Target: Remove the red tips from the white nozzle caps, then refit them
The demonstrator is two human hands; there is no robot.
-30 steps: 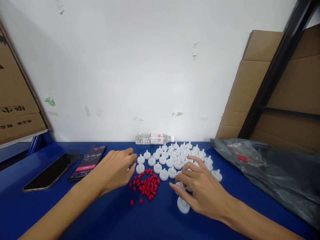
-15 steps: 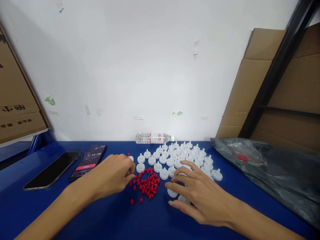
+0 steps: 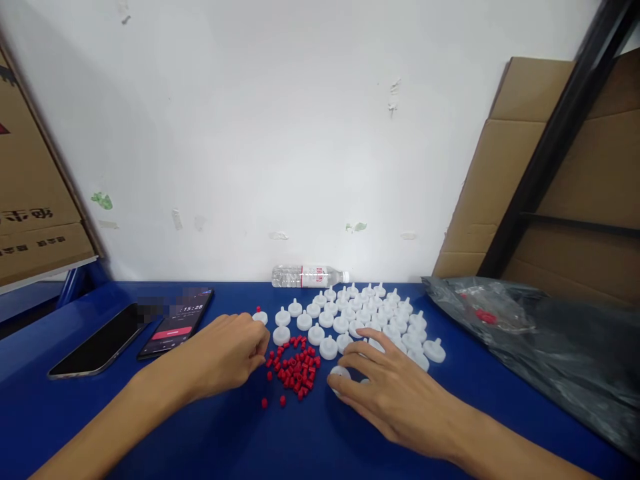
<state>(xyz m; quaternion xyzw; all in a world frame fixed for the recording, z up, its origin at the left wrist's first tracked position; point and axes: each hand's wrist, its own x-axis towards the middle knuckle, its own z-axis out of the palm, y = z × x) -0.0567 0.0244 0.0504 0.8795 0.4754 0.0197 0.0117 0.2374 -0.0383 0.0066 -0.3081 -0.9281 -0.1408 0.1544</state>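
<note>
My left hand (image 3: 234,350) is closed, its fingertips curled out of sight at the left edge of a loose pile of small red caps (image 3: 297,370). Whatever it pinches is hidden. My right hand (image 3: 387,383) has its thumb and index finger closing on a white round cap with a spout (image 3: 341,372) at the near edge of the group. Its other fingers reach over more white spouted caps (image 3: 329,347), partly covering them. Beyond my left hand stands one white cap (image 3: 260,317) with a red cap on its spout.
A clear plastic bottle (image 3: 310,276) lies against the wall. Two phones (image 3: 95,341) rest at left, one showing a timer. At right, a dark plastic bag (image 3: 550,353) carries a clear bag with red pieces. Cardboard (image 3: 493,167) leans behind it.
My right thumb and index finger have drawn together on a near white cap. My left hand has shifted slightly; a red cap by its thumb no longer shows.
</note>
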